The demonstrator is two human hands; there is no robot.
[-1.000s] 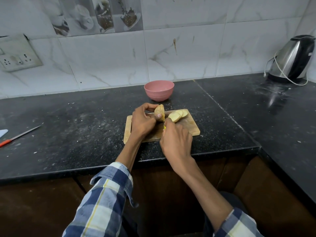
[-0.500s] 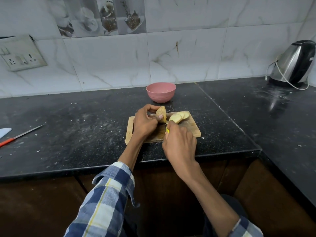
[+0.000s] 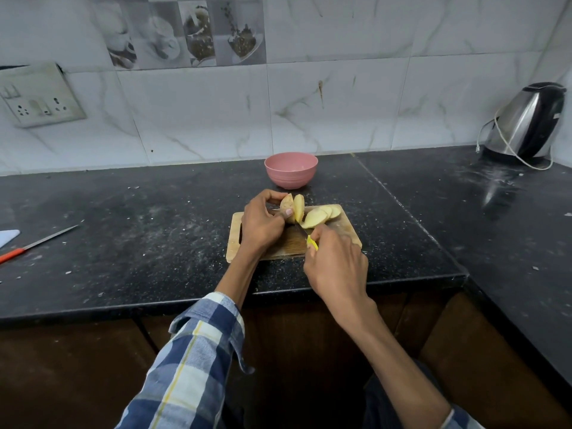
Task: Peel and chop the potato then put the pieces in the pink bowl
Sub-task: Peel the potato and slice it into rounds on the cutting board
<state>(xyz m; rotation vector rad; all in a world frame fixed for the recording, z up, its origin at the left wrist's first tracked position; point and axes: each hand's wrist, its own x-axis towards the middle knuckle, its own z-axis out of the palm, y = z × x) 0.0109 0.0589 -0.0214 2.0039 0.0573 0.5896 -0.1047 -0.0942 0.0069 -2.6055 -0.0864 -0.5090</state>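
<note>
My left hand is curled, gripping at 11 o'clock; my right hand is closed around a handle at 1 o'clock.

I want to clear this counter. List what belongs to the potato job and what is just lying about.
In use: potato held by the left hand; cut slices; yellow-handled knife gripped by the right hand; chopping board; pink bowl.

Lying about: orange-handled knife; kettle; pale blue item at the left edge.

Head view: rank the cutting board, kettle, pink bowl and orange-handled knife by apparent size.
1. cutting board, partly hidden by the hands
2. kettle
3. pink bowl
4. orange-handled knife, long but thin

Board versus kettle is close; the kettle stands farther off.
</note>
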